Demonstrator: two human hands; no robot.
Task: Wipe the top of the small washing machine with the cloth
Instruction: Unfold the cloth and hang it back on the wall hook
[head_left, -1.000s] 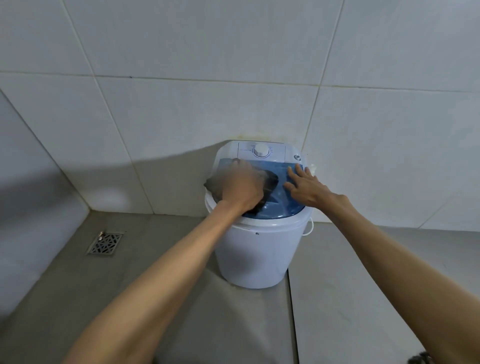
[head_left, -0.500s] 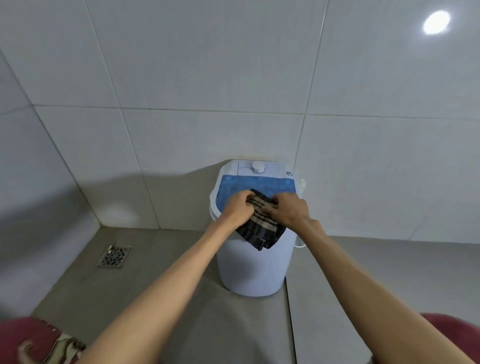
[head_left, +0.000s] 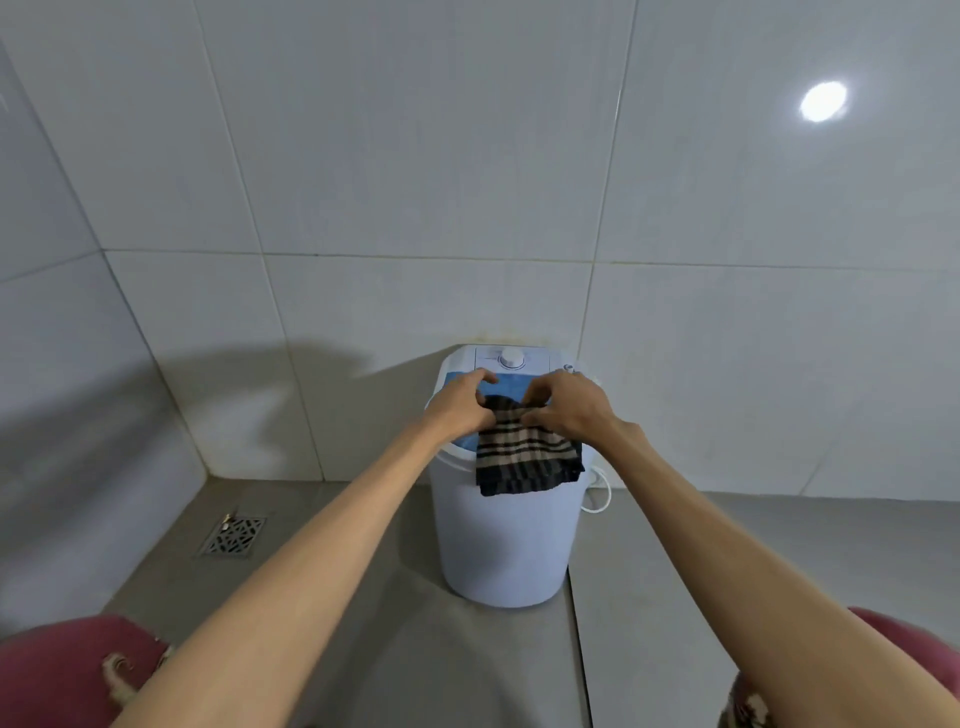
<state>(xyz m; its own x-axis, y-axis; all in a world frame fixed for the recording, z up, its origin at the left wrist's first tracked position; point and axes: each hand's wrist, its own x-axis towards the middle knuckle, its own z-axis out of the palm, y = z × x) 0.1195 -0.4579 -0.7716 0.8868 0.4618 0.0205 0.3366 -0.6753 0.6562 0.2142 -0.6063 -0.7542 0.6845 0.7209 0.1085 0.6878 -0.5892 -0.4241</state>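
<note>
A small white washing machine (head_left: 506, 540) stands on the floor against the tiled wall, with a blue lid and a white dial (head_left: 511, 358) at the back. A dark cloth with beige stripes (head_left: 524, 454) lies on the lid and hangs over its front right edge. My left hand (head_left: 460, 402) grips the cloth's left upper edge. My right hand (head_left: 569, 405) pinches its upper right part. Both hands sit over the lid.
White tiled walls meet in a corner at the left. A metal floor drain (head_left: 234, 535) lies in the grey floor left of the machine. A white cord loop (head_left: 597, 491) hangs at the machine's right side. Red-clad knees (head_left: 67, 670) show at the bottom corners.
A second ago my left hand pressed the cloth on the lid while my right rested open beside it. Both hands now hold the cloth, spread flatter and draped over the front right edge.
</note>
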